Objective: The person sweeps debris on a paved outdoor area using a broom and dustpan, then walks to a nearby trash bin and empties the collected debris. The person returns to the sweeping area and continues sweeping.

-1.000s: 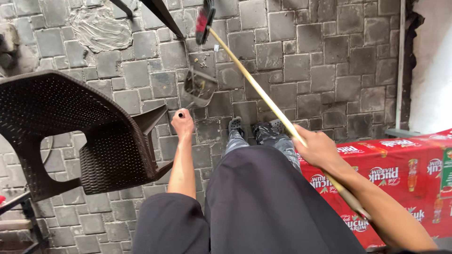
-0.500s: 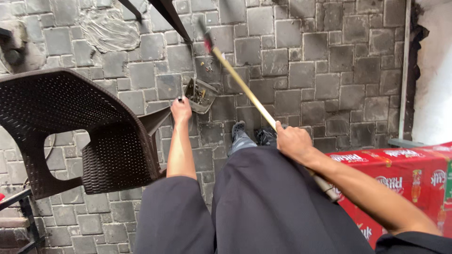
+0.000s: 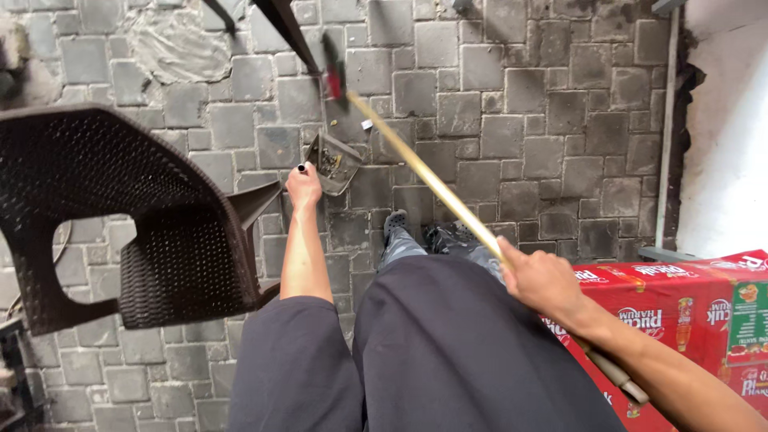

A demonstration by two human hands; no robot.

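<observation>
My left hand (image 3: 303,186) grips the black handle of a metal dustpan (image 3: 334,161) that rests on the grey paving stones with some dirt and leaves in it. My right hand (image 3: 542,280) is closed around the long pale wooden stick of a broom (image 3: 424,173). The stick slants up and left to a red and dark head (image 3: 333,78) on the ground just beyond the dustpan. My grey shoes (image 3: 424,232) show below the pan, under my dark clothing.
A dark brown woven plastic chair (image 3: 120,216) stands close on the left, next to my left arm. A red printed carton (image 3: 696,312) sits at the right. A white wall (image 3: 728,128) with a thin pipe runs along the right edge.
The broom head has swung in toward the dustpan. My left hand and the pan have shifted slightly away from me, and my right hand has drawn lower on the stick.
</observation>
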